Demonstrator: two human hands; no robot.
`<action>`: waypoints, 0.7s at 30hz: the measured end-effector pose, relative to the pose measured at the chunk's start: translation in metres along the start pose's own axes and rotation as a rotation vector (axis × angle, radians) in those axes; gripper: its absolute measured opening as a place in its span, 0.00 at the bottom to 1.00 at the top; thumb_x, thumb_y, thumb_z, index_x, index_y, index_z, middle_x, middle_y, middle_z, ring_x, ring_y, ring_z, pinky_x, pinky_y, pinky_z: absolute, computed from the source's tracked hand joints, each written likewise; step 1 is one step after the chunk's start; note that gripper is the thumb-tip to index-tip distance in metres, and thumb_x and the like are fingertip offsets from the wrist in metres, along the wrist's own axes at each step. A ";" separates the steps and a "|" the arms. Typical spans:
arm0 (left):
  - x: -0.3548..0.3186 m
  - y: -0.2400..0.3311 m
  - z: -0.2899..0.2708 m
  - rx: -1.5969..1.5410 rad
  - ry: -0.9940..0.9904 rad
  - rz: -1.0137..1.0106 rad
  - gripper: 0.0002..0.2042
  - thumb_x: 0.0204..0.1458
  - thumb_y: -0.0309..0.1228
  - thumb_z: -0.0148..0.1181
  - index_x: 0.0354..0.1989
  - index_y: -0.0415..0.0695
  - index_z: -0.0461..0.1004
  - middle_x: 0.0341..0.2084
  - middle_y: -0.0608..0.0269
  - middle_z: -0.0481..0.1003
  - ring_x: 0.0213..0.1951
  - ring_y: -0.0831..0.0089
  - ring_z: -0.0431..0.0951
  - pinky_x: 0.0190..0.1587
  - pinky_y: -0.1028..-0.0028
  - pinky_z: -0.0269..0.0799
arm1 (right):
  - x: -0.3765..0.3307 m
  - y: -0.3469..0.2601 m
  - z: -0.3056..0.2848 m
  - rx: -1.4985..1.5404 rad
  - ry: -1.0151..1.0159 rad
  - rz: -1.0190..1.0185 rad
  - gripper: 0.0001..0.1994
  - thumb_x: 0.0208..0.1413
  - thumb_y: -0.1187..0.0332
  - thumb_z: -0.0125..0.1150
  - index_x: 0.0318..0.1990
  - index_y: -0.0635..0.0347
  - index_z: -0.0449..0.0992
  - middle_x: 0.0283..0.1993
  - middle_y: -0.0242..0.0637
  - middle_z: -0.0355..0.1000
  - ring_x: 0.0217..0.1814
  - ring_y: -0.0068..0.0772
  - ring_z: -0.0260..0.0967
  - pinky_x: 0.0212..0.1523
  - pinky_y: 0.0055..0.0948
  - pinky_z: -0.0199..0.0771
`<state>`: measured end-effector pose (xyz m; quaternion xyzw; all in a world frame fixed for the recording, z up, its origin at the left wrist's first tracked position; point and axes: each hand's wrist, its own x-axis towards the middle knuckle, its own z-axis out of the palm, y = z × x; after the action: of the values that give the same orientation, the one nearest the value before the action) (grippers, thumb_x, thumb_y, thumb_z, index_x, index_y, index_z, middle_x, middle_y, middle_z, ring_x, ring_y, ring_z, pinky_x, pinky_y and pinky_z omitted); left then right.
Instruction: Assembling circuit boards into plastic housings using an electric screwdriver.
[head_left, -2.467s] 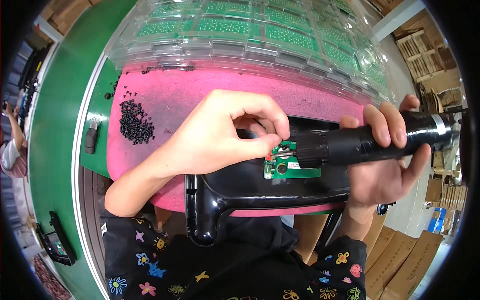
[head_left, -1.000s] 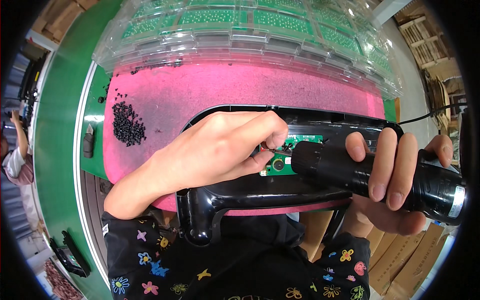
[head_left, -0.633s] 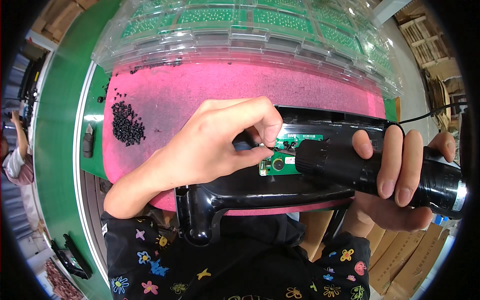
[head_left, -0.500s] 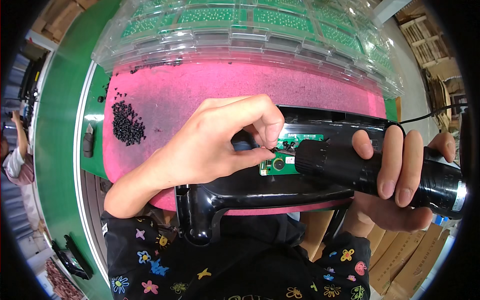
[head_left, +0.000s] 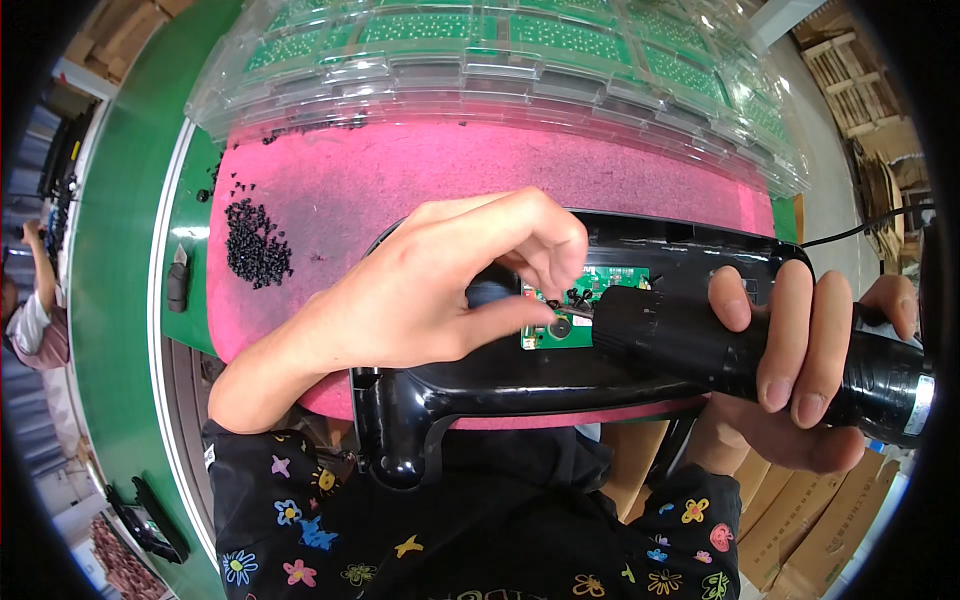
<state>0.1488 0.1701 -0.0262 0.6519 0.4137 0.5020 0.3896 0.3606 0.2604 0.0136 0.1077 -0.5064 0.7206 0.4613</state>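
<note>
My right hand [head_left: 790, 350] grips a thick black power screwdriver [head_left: 680, 335], held almost level with its nose pointing left. Its thin metal bit [head_left: 576, 313] reaches over a green circuit board [head_left: 560, 340], which lies inside a glossy black plastic housing [head_left: 540, 385]. Just off the bit's tip is my left hand [head_left: 470, 280], its thumb and bent forefinger a little apart. Small black pieces, like screws [head_left: 579, 297], show between the fingers and the screwdriver's nose. The curled inner fingers of my left hand are partly hidden.
A pile of small black screws [head_left: 257, 245] lies on the pink mat [head_left: 340, 190]. Clear plastic trays [head_left: 500, 75] of green boards stand at the back. A dark-handled tool [head_left: 177, 285] rests left of the mat. Cardboard boxes [head_left: 800, 530] are at lower right; another person's arm [head_left: 45, 265] shows far left.
My left thumb and forefinger have parted from their pinch near the bit, the forefinger shifting slightly right. The screwdriver stays over the board, moved slightly right and down.
</note>
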 end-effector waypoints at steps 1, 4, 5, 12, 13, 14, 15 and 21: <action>0.001 0.001 0.000 0.025 -0.001 0.013 0.19 0.43 0.16 0.70 0.44 0.37 0.72 0.38 0.56 0.76 0.40 0.68 0.79 0.44 0.71 0.77 | 0.000 0.000 0.002 -0.004 0.002 0.000 0.28 0.49 0.66 0.71 0.55 0.44 0.61 0.28 0.21 0.68 0.33 0.20 0.66 0.48 0.36 0.59; 0.002 -0.004 -0.001 0.178 -0.083 0.090 0.18 0.43 0.21 0.70 0.45 0.36 0.75 0.39 0.54 0.77 0.40 0.62 0.79 0.42 0.67 0.76 | 0.001 0.002 0.006 0.004 0.062 0.006 0.28 0.50 0.65 0.71 0.55 0.44 0.61 0.28 0.21 0.69 0.33 0.20 0.66 0.48 0.36 0.59; 0.000 -0.006 -0.003 0.200 -0.111 0.061 0.14 0.44 0.25 0.70 0.40 0.35 0.77 0.36 0.53 0.78 0.38 0.57 0.78 0.41 0.66 0.75 | 0.001 0.004 0.007 0.027 0.056 0.001 0.28 0.50 0.65 0.71 0.55 0.43 0.61 0.28 0.21 0.69 0.33 0.20 0.66 0.48 0.36 0.59; 0.003 -0.006 -0.003 0.454 -0.025 0.259 0.12 0.41 0.30 0.71 0.30 0.37 0.77 0.27 0.59 0.78 0.36 0.59 0.80 0.40 0.65 0.72 | 0.004 0.001 -0.002 -0.007 -0.072 0.088 0.29 0.55 0.61 0.69 0.60 0.40 0.58 0.32 0.21 0.70 0.36 0.20 0.66 0.50 0.37 0.58; 0.003 -0.006 -0.002 0.528 0.002 0.289 0.11 0.41 0.32 0.70 0.28 0.39 0.76 0.26 0.61 0.78 0.36 0.60 0.81 0.40 0.65 0.72 | 0.004 0.000 -0.003 -0.013 -0.069 0.085 0.29 0.55 0.61 0.69 0.60 0.40 0.58 0.32 0.21 0.70 0.36 0.20 0.66 0.50 0.37 0.58; 0.004 -0.005 0.000 0.525 -0.002 0.295 0.11 0.41 0.32 0.70 0.28 0.39 0.76 0.26 0.61 0.78 0.36 0.60 0.81 0.40 0.65 0.72 | 0.003 -0.002 -0.005 -0.032 -0.056 0.057 0.29 0.55 0.60 0.68 0.60 0.42 0.58 0.32 0.21 0.69 0.35 0.20 0.66 0.49 0.36 0.58; 0.004 -0.003 0.002 0.624 0.026 0.322 0.11 0.42 0.32 0.70 0.27 0.39 0.76 0.26 0.61 0.78 0.36 0.60 0.81 0.40 0.64 0.72 | 0.002 -0.004 -0.007 -0.051 -0.043 0.030 0.29 0.55 0.59 0.67 0.61 0.44 0.57 0.31 0.21 0.68 0.34 0.19 0.65 0.47 0.35 0.59; 0.009 -0.002 0.000 0.615 0.156 0.304 0.04 0.44 0.23 0.67 0.26 0.37 0.77 0.23 0.58 0.78 0.34 0.57 0.82 0.37 0.64 0.74 | 0.001 -0.013 -0.018 -0.194 0.039 -0.121 0.34 0.57 0.52 0.63 0.63 0.57 0.54 0.29 0.23 0.65 0.27 0.18 0.62 0.36 0.26 0.60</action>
<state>0.1494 0.1791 -0.0255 0.7525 0.4721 0.4548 0.0630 0.3757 0.2768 0.0140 0.0790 -0.5573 0.6411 0.5217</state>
